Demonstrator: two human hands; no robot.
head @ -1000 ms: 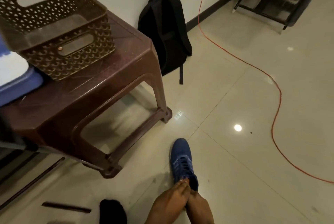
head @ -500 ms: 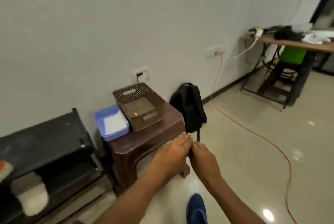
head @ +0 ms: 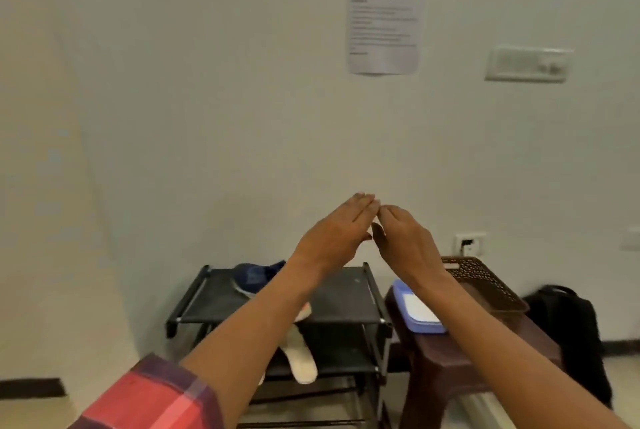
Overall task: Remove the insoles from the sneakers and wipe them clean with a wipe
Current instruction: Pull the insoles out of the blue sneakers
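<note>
Insole (head: 302, 357): pale, slanted against the lower shelf of the black shoe rack (head: 346, 293), partly behind the left forearm. Left hand (head: 332, 238) and right hand (head: 403, 243): raised, flat, fingertips touching, holding nothing. Farther back, on the top shelf: blue sneaker (head: 254, 278). Beyond, white wall (head: 207, 117).

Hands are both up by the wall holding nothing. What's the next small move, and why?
Probably lower the left hand onto the blue sneaker on the top shelf of the black shoe rack. It and the right hand hover empty, fingertips touching, and that sneaker lies just below the left forearm.
</note>
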